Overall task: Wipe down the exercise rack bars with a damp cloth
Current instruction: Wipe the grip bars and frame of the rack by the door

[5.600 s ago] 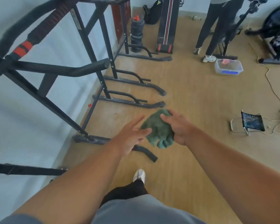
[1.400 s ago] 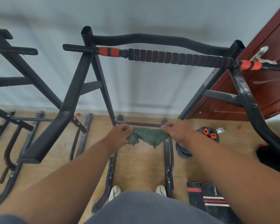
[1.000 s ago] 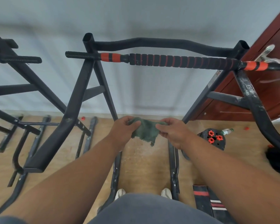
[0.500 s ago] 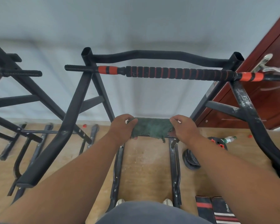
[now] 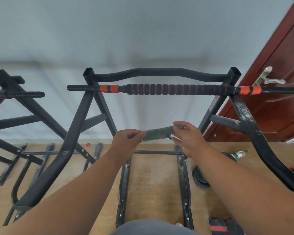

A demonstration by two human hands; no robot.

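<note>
While the pale wall point(image 5: 143, 31) fills most of what lies ahead, a black exercise rack point(image 5: 78, 133) stands right against it, its two slanted side frames spreading down to the wooden floor point(image 5: 151, 187). Across its top runs a wavy black bar point(image 5: 159, 73), and just under that a straight padded bar point(image 5: 176, 89) with ribbed black foam and orange bands near both ends. The right-hand frame tube point(image 5: 244, 116) is scuffed with pale marks. A second rack point(image 5: 15, 102) of the same kind stands off to the left, and a dark red door point(image 5: 278, 90) with a silver lever handle point(image 5: 266, 78) sits on the right, close behind the padded bar's end.

Below the padded bar and apart from it, the person holds a green cloth point(image 5: 157, 133) stretched out in the air between both hands, folded into a narrow band, tilted up slightly toward the right. The left hand point(image 5: 126, 141) pinches the cloth's left end with curled fingers and thumb. The right hand point(image 5: 188, 138) pinches the right end between thumb and forefinger, its other fingers loosely spread below.

On the floor to the right lie a dark weight plate point(image 5: 200, 178) and a small bottle point(image 5: 239, 154) on its side.
</note>
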